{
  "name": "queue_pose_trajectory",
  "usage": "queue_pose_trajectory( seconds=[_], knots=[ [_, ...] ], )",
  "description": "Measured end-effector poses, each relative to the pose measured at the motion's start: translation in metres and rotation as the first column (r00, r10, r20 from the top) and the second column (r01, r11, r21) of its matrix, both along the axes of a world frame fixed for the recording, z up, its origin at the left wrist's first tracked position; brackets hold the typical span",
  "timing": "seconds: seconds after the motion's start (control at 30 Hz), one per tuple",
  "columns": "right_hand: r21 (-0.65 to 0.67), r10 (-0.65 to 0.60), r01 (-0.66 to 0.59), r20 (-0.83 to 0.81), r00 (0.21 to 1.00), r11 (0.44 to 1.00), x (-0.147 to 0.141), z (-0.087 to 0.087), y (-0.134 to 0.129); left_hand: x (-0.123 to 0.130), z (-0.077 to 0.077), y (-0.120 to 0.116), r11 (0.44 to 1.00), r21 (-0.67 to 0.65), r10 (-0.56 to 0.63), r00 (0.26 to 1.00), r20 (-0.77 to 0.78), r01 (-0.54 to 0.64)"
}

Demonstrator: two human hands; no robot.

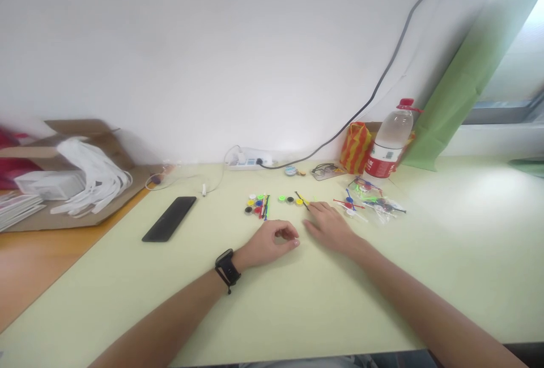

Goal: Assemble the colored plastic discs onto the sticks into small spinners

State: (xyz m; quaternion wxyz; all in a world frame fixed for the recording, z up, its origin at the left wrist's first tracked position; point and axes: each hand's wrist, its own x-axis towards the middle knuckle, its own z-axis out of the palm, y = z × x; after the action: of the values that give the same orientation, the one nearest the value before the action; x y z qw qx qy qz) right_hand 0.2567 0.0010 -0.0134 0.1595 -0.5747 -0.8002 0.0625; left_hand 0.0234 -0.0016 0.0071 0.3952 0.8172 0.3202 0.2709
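Note:
My left hand (272,242) rests on the table with its fingers curled, the thumb tip meeting the forefinger in a loop. Nothing shows inside that loop. My right hand (330,225) lies palm down, fingers stretched out. Its fingertips reach the thin black stick (301,197), which lies across a yellow disc (299,202); whether they touch is too small to tell. Left of these are a black disc (290,200) and a green disc (281,199). Beyond my left hand sits a group of coloured discs (258,203) beside several thin coloured sticks (266,207).
More sticks and discs, some in clear plastic bags (378,202), lie to the right before a large bottle (387,140) and a striped bag (355,146). A black phone (169,219) lies left. A power strip (249,159) stands by the wall, near a cardboard box (96,141).

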Motion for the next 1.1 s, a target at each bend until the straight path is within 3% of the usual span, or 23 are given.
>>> queue_pose_trajectory(
  seconds=[0.27,0.57,0.9,1.1],
  knots=[
    [-0.001,-0.034,0.034,-0.044,0.998,0.999,0.000,-0.004,0.002,0.000,-0.001,0.000,1.000,0.000,-0.007,1.000,0.005,0.007],
    [0.068,0.040,-0.035,-0.077,0.996,0.997,0.006,-0.020,0.011,0.000,-0.001,0.000,1.000,0.005,-0.015,1.000,-0.008,0.015],
    [0.173,0.058,-0.024,-0.193,0.979,0.985,0.005,-0.016,0.012,-0.001,-0.001,-0.001,1.000,-0.001,-0.012,1.000,-0.010,0.012],
    [0.228,0.164,-0.086,-0.351,0.922,0.970,0.001,-0.011,0.011,-0.001,0.001,-0.001,1.000,-0.007,-0.008,1.000,-0.009,0.008]
  ],
)
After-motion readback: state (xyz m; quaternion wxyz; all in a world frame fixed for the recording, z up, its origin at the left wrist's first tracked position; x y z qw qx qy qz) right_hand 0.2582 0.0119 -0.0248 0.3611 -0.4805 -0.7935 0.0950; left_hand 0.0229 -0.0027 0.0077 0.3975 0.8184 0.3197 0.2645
